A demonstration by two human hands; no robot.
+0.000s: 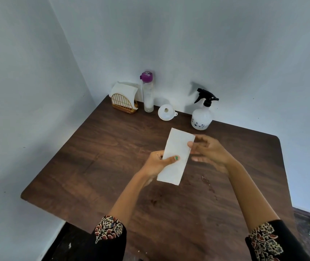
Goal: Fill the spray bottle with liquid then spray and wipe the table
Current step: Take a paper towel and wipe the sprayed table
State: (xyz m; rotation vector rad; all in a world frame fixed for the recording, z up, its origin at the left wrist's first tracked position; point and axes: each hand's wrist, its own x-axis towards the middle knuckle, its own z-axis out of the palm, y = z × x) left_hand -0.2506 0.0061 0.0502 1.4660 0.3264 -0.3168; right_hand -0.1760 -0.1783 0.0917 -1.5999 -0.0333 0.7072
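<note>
Fingers (pixel 175 158) of both hands pinching folded tissue (pixel 175 157), long axis upright, top tilted right.

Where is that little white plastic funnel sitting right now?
The white plastic funnel lies on the dark wooden table near the back wall, between the tall clear bottle with a purple cap and the white spray bottle.

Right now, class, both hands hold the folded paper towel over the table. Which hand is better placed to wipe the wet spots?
Probably the right hand. The wet spots lie on the table just below it, on its side. The left hand grips the paper towel farther from them.
</note>
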